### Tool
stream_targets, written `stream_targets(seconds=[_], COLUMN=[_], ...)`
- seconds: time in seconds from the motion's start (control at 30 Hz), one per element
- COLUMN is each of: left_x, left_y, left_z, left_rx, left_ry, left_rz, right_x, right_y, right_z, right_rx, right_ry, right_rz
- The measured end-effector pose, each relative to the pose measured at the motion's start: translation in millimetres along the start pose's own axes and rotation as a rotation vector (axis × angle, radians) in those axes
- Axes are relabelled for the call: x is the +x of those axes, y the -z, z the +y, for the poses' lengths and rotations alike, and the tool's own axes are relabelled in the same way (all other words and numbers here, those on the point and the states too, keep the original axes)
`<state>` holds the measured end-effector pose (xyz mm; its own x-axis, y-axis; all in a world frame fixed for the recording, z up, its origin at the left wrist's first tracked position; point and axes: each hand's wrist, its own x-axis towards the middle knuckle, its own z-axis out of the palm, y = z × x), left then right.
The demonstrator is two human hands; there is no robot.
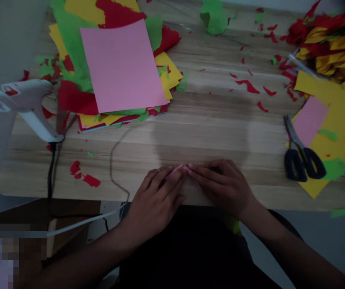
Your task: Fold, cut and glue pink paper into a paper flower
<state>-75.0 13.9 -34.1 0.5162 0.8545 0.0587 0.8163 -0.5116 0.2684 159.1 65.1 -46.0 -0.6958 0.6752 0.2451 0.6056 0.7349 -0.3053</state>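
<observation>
So both hands are right up at the near edge of the counter (pixel 205 124), wrists hanging past it. The small pink paper piece (pixel 181 165) is between them, just in from that edge, and mostly hidden by fingers. Left hand (pixel 157 184) has a narrow grip, fingers laid flat over its left side; right hand (pixel 228 182) is pinching the other end, fingertips nearly touching the left's. Can't tell how it's folded under there.

Elbow room: straight ahead is a broad stretch of wood grain, running up between the paper stack on the left, topped with a big pink sheet (pixel 121 66), and the scissors (pixel 298 145) on the right. That stack has ragged edges poking out all round. Scissors are well off from the right hand, partly on yellow paper (pixel 337 120), handles toward the near edge, and one yellow corner points at that edge too. Red scraps (pixel 249 86) are sprinkled farther back.

Left side's tighter: glue gun (pixel 35 114) by the stack, its black cord (pixel 50 172) dropping over the near edge, plus a white cord (pixel 91 221) passing just beside the left wrist.
</observation>
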Motion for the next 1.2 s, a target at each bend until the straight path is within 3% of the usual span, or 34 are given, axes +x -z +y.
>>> stream_targets(seconds=[0.27, 0.5, 0.73, 1.2], left_x=[1.1, -0.8, -3.2, -1.9], left_y=[-0.4, -2.4, -6.1, -3.7], left_z=[-1.5, 0.0, -1.6, -3.6], left_rx=[0.024, 0.019, 0.035, 0.035], left_ry=[-0.012, 0.075, 0.011, 0.012], left_rz=[-0.032, -0.011, 0.020, 0.004], right_x=[3.8, 2.7, 1.3, -0.2], right_y=[5.7, 7.2, 3.5, 2.2], right_z=[1.8, -4.2, 2.0, 10.7], right_rx=[-0.001, 0.000, 0.056, 0.238], right_ry=[0.070, 0.029, 0.042, 0.004], right_rz=[-0.083, -0.072, -0.021, -0.028])
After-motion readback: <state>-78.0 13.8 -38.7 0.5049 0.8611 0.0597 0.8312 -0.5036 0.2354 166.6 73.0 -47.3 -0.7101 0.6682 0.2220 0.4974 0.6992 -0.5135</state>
